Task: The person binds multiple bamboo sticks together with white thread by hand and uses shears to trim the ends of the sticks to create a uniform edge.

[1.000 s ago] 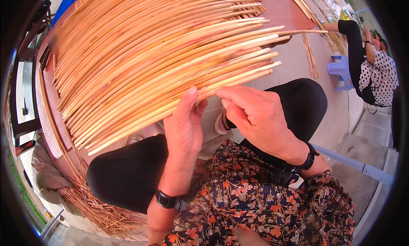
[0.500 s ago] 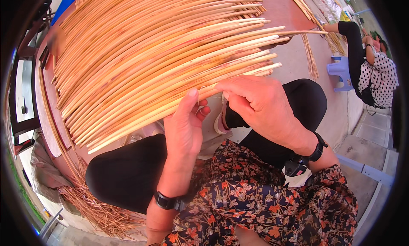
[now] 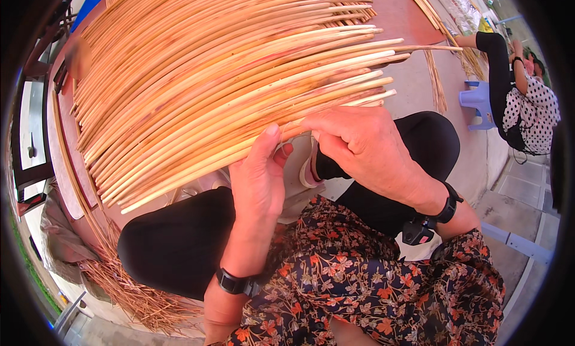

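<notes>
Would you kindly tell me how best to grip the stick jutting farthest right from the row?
Probably pinch that stick near its free tip, coming from the right: it juts past the neighbouring sticks, leaving room around it.

Sticks lie in a row before both grips, reaching out to their left and right. The left grip is at the row's near edge, the right grip just right of it. Left of and behind the left grip lies a heap of twigs. Well right of the right grip, a stool stands beside a person.
</notes>
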The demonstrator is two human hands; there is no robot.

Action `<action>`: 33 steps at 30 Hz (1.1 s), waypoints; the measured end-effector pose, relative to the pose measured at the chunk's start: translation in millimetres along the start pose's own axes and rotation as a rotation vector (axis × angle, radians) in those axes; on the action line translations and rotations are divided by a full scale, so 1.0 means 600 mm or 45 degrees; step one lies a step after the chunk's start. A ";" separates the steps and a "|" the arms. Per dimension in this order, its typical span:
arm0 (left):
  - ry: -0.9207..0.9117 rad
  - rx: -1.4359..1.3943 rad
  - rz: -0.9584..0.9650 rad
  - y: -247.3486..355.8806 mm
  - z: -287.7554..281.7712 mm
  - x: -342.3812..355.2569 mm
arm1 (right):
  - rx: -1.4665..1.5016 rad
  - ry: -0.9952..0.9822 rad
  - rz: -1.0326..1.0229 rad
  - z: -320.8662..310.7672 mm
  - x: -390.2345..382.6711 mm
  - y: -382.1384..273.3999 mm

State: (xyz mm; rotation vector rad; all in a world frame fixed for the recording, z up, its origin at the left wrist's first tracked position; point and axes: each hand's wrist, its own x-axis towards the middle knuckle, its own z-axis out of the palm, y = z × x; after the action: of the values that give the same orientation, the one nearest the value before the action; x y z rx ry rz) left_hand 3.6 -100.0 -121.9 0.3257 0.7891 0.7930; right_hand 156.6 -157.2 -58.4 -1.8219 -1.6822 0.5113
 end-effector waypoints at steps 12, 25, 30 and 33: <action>0.000 -0.006 0.000 0.000 0.000 -0.001 | 0.010 0.028 -0.003 0.007 -0.005 -0.004; 0.008 0.049 0.056 -0.006 -0.009 0.007 | -0.420 -0.283 -0.286 -0.014 0.054 -0.016; 0.008 -0.020 0.065 -0.009 -0.006 0.007 | -0.438 -0.374 -0.285 -0.013 0.075 -0.031; 0.021 -0.043 0.086 -0.010 -0.002 0.003 | -0.509 -0.425 -0.284 -0.012 0.078 -0.037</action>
State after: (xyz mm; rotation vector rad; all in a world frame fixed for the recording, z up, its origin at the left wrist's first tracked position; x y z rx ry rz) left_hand 6.8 -102.6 -126.7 0.3174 0.7826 0.8720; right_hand 150.1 -112.1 -33.4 -1.8557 -2.3218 0.4210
